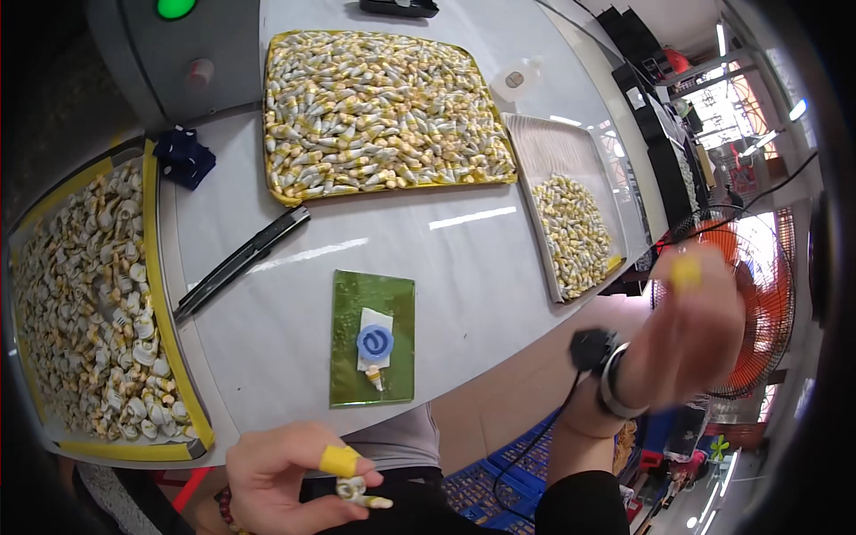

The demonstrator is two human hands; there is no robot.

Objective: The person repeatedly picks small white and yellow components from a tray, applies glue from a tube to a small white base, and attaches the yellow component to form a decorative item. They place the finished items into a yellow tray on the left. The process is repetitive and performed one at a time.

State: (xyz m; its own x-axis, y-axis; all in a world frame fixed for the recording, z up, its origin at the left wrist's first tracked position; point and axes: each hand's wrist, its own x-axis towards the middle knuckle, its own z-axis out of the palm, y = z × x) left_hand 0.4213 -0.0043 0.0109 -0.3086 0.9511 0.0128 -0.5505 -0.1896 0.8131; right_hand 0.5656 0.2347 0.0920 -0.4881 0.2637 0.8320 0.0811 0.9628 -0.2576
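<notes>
My left hand, low in the view, pinches a small coiled white piece with a yellowish tip between thumb and index finger. Yellow tape wraps that index finger. My right hand is raised at the right, off the table's edge and in front of the fan. Motion smears its fingers, so I cannot tell whether they hold anything; a yellow patch shows at the top. On the table between them lies a shiny green mat. It bears a white pad, a blue round disc and a small white-and-yellow piece.
A yellow-edged tray of coiled pieces stands at the left. A big tray of slim white-and-yellow pieces fills the back. Another tray at the right is partly filled. A black bar, dark blue cloth and orange fan also show.
</notes>
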